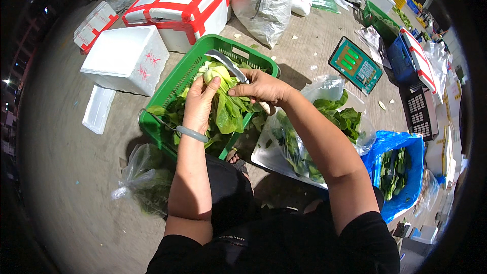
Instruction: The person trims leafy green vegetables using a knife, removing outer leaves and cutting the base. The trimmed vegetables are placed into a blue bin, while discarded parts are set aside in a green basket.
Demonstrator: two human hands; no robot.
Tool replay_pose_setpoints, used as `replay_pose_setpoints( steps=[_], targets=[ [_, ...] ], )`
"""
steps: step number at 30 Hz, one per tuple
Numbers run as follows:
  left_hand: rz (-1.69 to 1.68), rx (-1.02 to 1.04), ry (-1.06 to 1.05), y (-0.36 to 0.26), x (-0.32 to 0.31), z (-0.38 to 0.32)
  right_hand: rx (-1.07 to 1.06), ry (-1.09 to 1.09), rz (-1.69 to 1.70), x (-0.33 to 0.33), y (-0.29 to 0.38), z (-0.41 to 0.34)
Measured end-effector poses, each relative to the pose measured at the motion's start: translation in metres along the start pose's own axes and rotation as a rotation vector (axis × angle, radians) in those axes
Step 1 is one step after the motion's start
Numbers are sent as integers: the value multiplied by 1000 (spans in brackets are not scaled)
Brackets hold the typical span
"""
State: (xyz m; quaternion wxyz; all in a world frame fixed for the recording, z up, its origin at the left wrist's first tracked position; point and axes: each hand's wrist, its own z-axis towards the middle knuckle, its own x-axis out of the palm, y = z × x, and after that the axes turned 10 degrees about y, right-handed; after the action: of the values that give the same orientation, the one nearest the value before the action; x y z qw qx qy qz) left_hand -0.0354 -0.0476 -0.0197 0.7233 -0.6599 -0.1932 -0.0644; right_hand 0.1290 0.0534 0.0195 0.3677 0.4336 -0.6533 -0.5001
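My left hand [199, 101] grips a head of leafy greens [227, 108] near its pale stem base, with the thumb across the stalks. A curved-blade knife [225, 62] is in my right hand [262, 86]; its light handle shows below the palm. The blade lies along the far side of the stem base; whether it touches the stem I cannot tell. My right thumb rests against the leaves. Both hands are over a green plastic crate [167, 85] holding more loose greens [173, 106]. On my left wrist is a pale bangle [192, 134].
White foam boxes [125, 59] stand beyond the crate at left, with a taped foam box [179, 5] behind. A lit digital scale display [355, 64] is at right. Bagged greens [300, 140] lie beside my right forearm, near a blue-lined box [412, 171]. Another plastic bag [148, 179] sits at left.
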Motion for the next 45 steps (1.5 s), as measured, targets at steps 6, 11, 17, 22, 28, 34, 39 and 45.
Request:
replay_pose_setpoints(
  steps=[6, 11, 17, 22, 28, 34, 39, 45],
  targets=[
    [134, -104, 93, -8, 6, -4, 89, -94, 154, -10, -13, -8],
    [239, -256, 126, -12, 9, -7, 84, -65, 278, -21, -27, -12],
    [72, -333, 169, -19, -8, -7, 23, -37, 673, -35, -46, -26],
    [500, 9, -111, 1, -12, -1, 17, -31, 920, -36, -58, -38],
    [429, -126, -31, 7, 11, -4, -33, -99, 807, -6, -59, -31],
    [110, -160, 191, 0, 16, -4, -30, -220, 400, 8, -50, -23],
    [-55, -188, 194, -3, 16, -10, -52, -206, 285, 12, -41, -34],
    [16, -7, 168, -1, 27, -12, -116, -381, -102, 19, -37, -33]
  ],
)
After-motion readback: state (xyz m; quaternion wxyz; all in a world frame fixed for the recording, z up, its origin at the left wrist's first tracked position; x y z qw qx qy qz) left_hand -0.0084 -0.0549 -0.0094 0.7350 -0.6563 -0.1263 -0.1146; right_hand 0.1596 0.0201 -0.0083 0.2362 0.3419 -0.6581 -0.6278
